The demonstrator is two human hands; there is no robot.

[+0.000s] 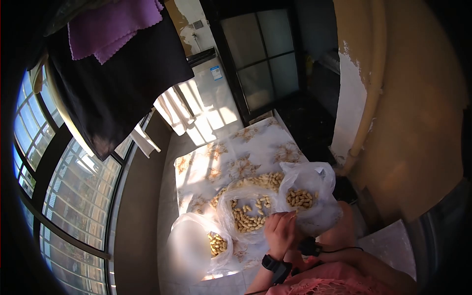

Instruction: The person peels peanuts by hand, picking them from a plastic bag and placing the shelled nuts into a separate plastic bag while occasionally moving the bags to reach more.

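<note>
My left hand point(280, 230), with a black band on its wrist, is closed at the near edge of the middle clear plastic bag point(227, 209). Its fingers are bent together, and what they hold, if anything, is too small to make out. My right hand point(298, 238) is pressed close beside it and mostly hidden; its fingers do not show. Unshelled peanuts point(247, 221) lie in the middle bag. More peanuts point(301, 198) fill the bottom of the right plastic bag point(322, 173), and others point(216, 244) sit in the left plastic bag point(227, 258).
A loose pile of peanuts point(269, 181) lies behind the middle bag on the flowered tablecloth point(241, 147). Dark and purple cloths point(113, 29) hang at upper left beside a barred window point(81, 191). A fridge point(216, 93) stands behind. A pale blur covers part of the left bag.
</note>
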